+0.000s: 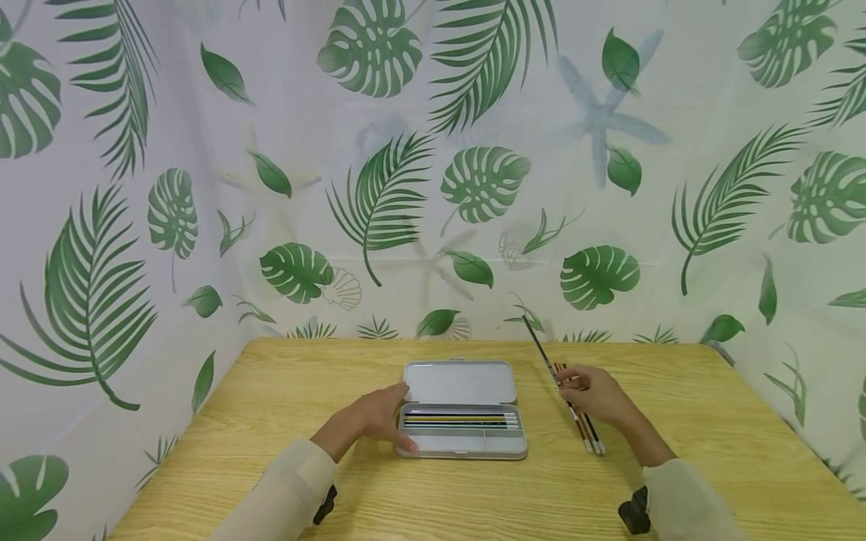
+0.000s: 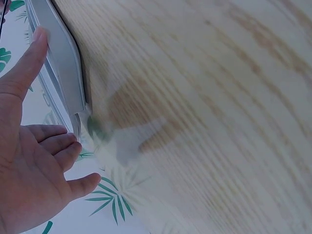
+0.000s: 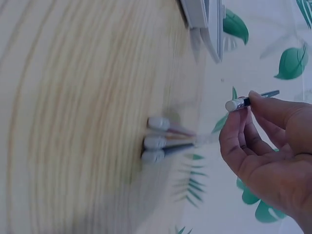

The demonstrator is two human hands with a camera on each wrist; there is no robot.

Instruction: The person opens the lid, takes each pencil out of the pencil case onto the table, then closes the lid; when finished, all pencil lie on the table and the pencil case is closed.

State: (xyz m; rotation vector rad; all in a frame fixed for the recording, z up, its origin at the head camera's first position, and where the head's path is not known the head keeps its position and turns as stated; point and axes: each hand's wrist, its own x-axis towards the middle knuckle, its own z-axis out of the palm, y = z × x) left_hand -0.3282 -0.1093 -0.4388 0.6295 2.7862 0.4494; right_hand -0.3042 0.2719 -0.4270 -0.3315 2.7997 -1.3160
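An open white pencil case (image 1: 433, 443) lies on the table, with several pencils (image 1: 460, 421) in its back compartment. At its left end is my left hand (image 1: 372, 415), thumb on the front rim and fingers by the lid (image 1: 460, 382). In the left wrist view that thumb lies straight along the case (image 2: 66, 63). To the right of the case, my right hand (image 1: 595, 392) pinches a dark pencil (image 1: 539, 347) between thumb and fingers, its white end (image 3: 234, 105) facing the right wrist camera. Below that hand lie three loose pencils (image 1: 593, 437).
The wooden table (image 1: 304, 376) carries the case and the loose pencils. A leaf-print sheet (image 1: 419, 225) hangs behind the table and along its sides. The case's front compartment (image 1: 443, 442) has a divider towards the right.
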